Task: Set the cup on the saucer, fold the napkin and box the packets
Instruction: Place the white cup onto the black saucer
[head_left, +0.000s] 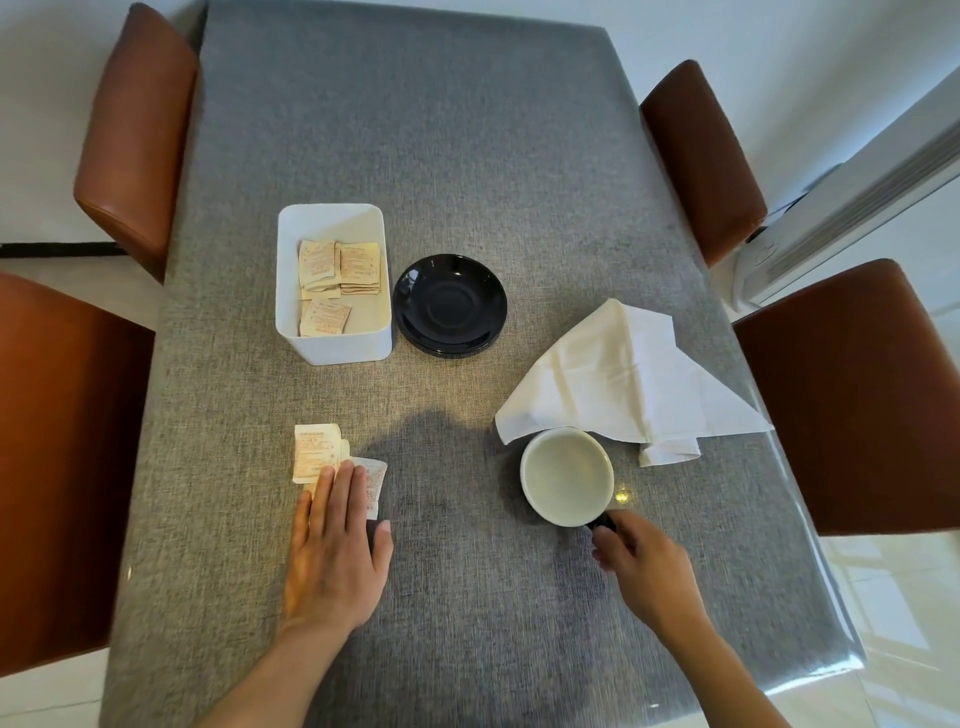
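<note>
The right hand looks curled on the dark handle of the white cup, though it is blurry, to lift it to the black saucer far past its fingertips, while the left hand lies flat, pinning loose packets under its fingertips.

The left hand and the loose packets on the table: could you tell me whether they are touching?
Touching. The head view shows the left hand lying flat, fingers overlapping the loose packets.
</note>
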